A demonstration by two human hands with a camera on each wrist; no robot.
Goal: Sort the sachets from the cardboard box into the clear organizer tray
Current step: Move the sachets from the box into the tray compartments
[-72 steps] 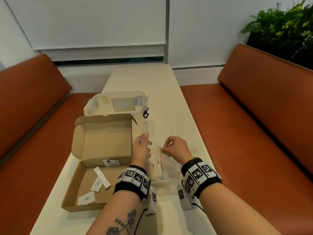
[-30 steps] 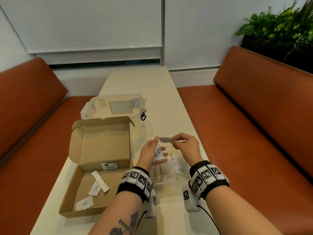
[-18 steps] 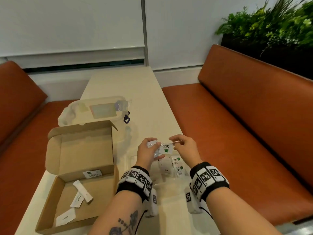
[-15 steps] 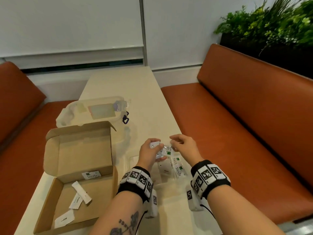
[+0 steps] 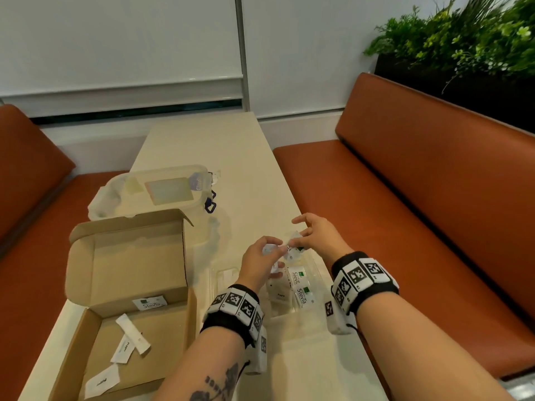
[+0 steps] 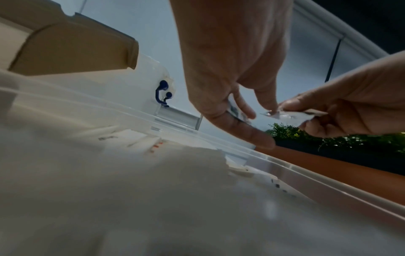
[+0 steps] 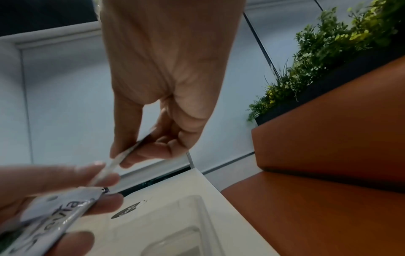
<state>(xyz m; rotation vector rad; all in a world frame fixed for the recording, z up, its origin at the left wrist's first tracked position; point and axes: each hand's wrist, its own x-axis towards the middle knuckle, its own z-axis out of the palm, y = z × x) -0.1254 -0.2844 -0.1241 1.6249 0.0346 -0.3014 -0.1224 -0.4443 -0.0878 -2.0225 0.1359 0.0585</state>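
The head view is evenly lit, soft indoor light, with faint shadows on the pale desk [image 5: 202, 146] beside the cardboard box [image 5: 127, 273]. Straight lines bow toward the edges, and the plant [image 5: 463, 39] in the corner smears. Both wrist views are dimmer and bluish; the left one dissolves into grey blur across its lower half, and the hands [image 7: 166, 78] look soft.

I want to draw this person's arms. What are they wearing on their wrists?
Each wrist has a black band covered in white squares with black blocky code patterns; the right one matches. A small white box hangs beneath each band, with a thin black cable. The forearms are bare, no sleeves, and the left forearm has a dark tattoo.
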